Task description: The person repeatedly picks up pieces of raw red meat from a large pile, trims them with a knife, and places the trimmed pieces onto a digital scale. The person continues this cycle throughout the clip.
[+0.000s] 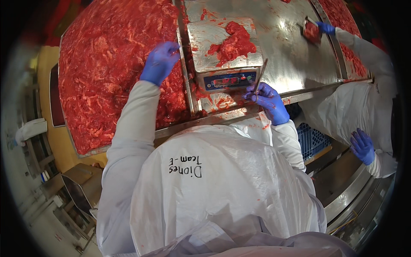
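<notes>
Meat (109, 68) below loosely curled, empty left fingers (170, 46); right fingers (266, 89) tight around thin tool (260, 76)

two lines of black handwriting (185, 165), upside down, on white apron (231, 180); red lit digits (225, 81) on scale display (209, 82).

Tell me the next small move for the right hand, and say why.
I'd probably ease the right hand and its thin tool a little away from the scale: the tool stands close beside the platform, where a piece of meat lies, and a bump might disturb the reading. Whether they touch, I can't tell.
</notes>
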Available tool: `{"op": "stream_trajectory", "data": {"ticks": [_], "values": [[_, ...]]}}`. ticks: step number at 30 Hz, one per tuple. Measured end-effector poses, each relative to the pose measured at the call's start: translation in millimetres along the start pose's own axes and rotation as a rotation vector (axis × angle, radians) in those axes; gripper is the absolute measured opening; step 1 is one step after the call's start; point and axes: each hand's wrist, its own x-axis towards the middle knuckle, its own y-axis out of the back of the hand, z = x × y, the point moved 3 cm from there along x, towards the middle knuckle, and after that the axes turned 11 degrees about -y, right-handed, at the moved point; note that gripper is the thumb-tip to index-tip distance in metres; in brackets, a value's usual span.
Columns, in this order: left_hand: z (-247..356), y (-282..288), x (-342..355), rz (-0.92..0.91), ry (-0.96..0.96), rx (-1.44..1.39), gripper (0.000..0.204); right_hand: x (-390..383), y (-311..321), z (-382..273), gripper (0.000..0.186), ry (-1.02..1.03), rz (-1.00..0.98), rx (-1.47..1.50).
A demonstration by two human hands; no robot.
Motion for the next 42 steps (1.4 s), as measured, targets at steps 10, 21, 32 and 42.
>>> {"op": "stream_trajectory", "data": {"ticks": [10,21,32,42], "values": [[79,-40,58,0.174,-0.353,0.174,0.075,42,-2,-63,0.018,0.049,-0.19,-0.41],[47,-21,16,0.091,0.007,-0.559,0.068,82,-132,-40,0.049,0.62,-0.22,-1.008],[-29,25,-88,-0.396,0.481,0.722,0.034,92,-2,-77,0.051,0.714,0.634,-0.743],[24,55,-24,-0.264,-0.207,0.39,0.05,32,-36,77,0.048,0.221,0.118,-1.033]]}}
